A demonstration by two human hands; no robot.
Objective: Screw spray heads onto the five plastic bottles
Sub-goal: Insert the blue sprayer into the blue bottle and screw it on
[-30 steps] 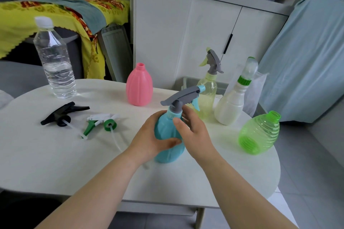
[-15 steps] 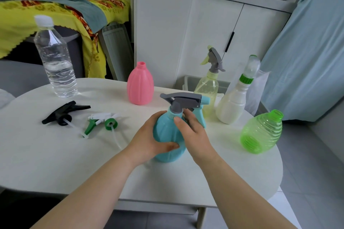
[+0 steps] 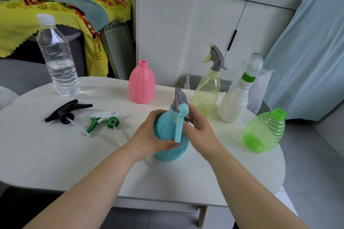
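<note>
Both hands hold the teal spray bottle (image 3: 168,141) upright on the white surface (image 3: 55,154), just in front of the pink bottle (image 3: 141,84): left hand (image 3: 149,135) gripping its body, right hand (image 3: 200,131) at its neck.

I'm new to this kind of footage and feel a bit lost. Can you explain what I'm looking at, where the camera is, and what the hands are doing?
No machine here: a camera worn on a person's head looks down at their bare hands. The left hand grips the blue bottle standing on the white table; the right hand holds near its neck, where a grey spray head sits. A black spray head and a green-and-white one lie loose. The pink bottle and green bottle have open necks.
</note>
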